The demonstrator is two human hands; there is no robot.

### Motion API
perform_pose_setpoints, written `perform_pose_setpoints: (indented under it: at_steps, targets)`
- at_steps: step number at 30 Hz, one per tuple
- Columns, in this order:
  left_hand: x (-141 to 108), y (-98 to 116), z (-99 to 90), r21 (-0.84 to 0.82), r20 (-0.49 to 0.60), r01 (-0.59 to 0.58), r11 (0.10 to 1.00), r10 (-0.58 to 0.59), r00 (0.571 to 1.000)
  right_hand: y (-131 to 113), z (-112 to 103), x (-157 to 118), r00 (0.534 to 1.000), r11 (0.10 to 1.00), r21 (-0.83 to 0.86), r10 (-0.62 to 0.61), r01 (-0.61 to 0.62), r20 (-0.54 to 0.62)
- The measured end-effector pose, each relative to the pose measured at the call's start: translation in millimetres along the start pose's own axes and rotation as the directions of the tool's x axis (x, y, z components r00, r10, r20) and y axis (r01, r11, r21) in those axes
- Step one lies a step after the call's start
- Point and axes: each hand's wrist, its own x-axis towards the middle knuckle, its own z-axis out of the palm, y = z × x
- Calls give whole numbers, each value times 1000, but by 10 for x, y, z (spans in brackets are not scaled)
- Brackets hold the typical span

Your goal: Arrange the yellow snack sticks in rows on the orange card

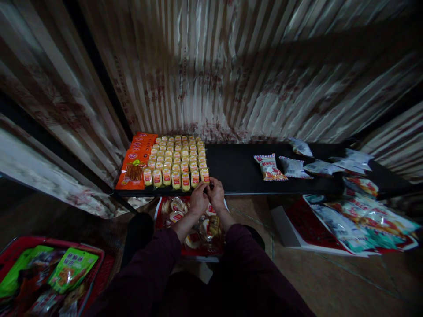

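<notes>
Rows of small yellow packaged cakes (176,179) with red labels stand on the left part of a black shelf (231,169). My left hand (199,198) and my right hand (216,193) meet at the shelf's front edge, by the front right corner of the rows. Their fingers are drawn together and nearly touch, just below the cake pack (205,175) at that corner. Whatever the fingertips hold, if anything, is hidden. Beneath my hands, a red box (158,215) holds round packaged pastries (176,216).
Orange snack packets (140,149) lie at the shelf's left end. White-and-red bags (270,167) are scattered to the right. A box (297,224) of larger bags stands on the floor at right, and a red basket (99,264) with green packets at lower left.
</notes>
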Motion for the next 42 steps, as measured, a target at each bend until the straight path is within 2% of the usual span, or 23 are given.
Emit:
perform_pose_setpoints:
  at_steps: [20, 33, 42]
  targets:
    - [-44, -8, -26, 103, 13, -29, 994, 28, 1000, -6, -47, -62, 999, 999, 26, -39, 39, 1]
    - [-5, -13, -16, 82, 14, -66, 994, 65, 998, -8, 9, -43, 999, 996, 76, -50, 49, 17]
    - [-22, 1, -29, 95, 25, -84, 992, 82, 996, -6, 26, -33, 998, 998, 27, -55, 55, 19]
